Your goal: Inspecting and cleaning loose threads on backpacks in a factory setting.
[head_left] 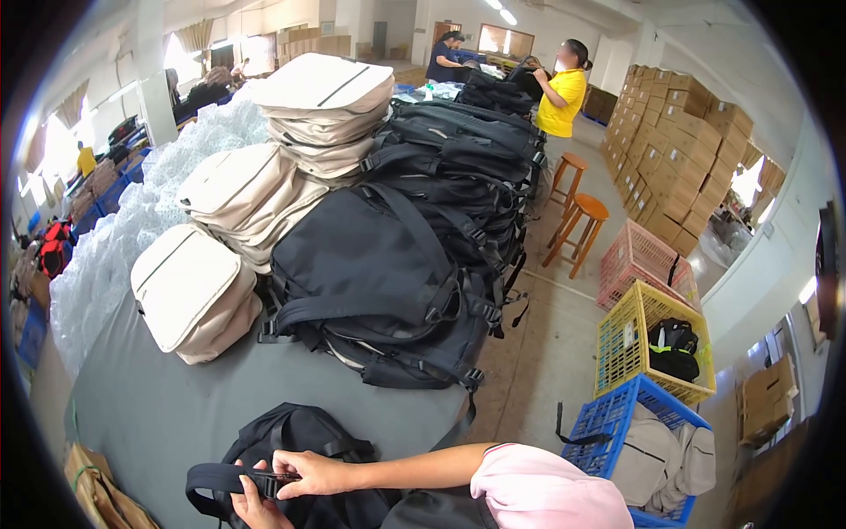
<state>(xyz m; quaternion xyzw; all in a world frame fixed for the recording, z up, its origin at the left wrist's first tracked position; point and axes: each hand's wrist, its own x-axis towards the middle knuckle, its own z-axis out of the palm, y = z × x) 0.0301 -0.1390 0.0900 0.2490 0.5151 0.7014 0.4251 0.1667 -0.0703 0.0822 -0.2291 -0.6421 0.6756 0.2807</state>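
A black backpack (304,429) lies at the near edge of the grey table (167,414). Its wide strap (211,477) loops out to the left, and a black buckle (271,483) sits on it. From below, my left hand (254,507) grips the strap at the buckle, thumb and fingers on either side. My right hand (313,474) reaches across from the right, its fingers closed on the same buckle. The fingers partly cover the buckle, so whether it is fastened cannot be seen.
Black backpacks (352,256) lie piled beyond my hands, beside stacked cream backpacks (189,291) and clear plastic bags (123,251). On the right stand blue (604,432), yellow (608,353) and pink crates (630,264), orange stools (589,208), stacked cartons (674,150) and a person in yellow (564,97).
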